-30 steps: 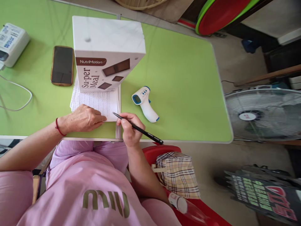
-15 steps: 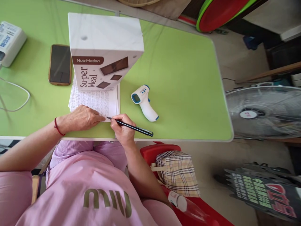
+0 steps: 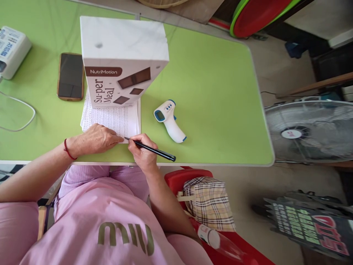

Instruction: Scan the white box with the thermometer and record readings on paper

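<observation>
My right hand [image 3: 143, 151] is closed around a black pen [image 3: 156, 150], its tip at the lower right of a written sheet of paper [image 3: 121, 119]. The pen's rear end points right, over the green table. My left hand [image 3: 96, 139] lies palm down on the lower edge of the paper, fingers reaching right, a fingertip close to the pen tip. Small rows of handwriting cover the sheet. A white NutriMotion box [image 3: 124, 40] stands upright on the paper stack and hides its upper part. To the right of my right hand lies a white and blue infrared thermometer [image 3: 171, 121].
A phone [image 3: 70, 76] lies left of the box. Farther left are a white device [image 3: 13, 51] and a white cable [image 3: 30, 119]. Beside me a red chair [image 3: 190, 175] holds a plaid bag [image 3: 211, 202] and a plastic bottle [image 3: 217, 241]. A fan [image 3: 309, 132] stands past the table's [image 3: 215, 95] right edge.
My right hand and the pen have shifted slightly to the left along the paper. My left hand rests in the same spot.
</observation>
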A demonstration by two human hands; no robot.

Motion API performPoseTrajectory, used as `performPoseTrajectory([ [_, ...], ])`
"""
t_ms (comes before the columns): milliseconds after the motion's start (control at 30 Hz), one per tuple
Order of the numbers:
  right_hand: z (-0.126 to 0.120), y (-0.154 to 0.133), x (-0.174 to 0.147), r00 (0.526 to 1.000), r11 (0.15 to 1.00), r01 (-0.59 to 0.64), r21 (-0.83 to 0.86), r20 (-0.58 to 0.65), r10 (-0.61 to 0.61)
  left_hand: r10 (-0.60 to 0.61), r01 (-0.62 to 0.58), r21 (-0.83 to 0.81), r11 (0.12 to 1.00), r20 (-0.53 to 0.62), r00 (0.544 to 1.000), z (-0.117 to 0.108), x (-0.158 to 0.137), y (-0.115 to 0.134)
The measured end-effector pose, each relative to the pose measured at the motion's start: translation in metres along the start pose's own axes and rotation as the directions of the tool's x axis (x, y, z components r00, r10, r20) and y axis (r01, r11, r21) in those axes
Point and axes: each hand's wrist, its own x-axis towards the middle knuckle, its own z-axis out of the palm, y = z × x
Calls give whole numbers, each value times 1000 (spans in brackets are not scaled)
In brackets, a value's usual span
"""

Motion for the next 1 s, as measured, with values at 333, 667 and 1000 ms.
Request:
performPoseTrajectory([
  [333,0,-1,1,998,998,57,7,-10,-57,-17,17,12,1000,-9,1000,0,0,-1],
  [667,2,2,2,998,998,58,32,-41,-56,3,-1,14,1000,-83,997,1,-1,0],
  [1000,0,0,2,999,999,38,29,-17,-38,-3,4,16,1000,-83,997,0,-1,-1],
])
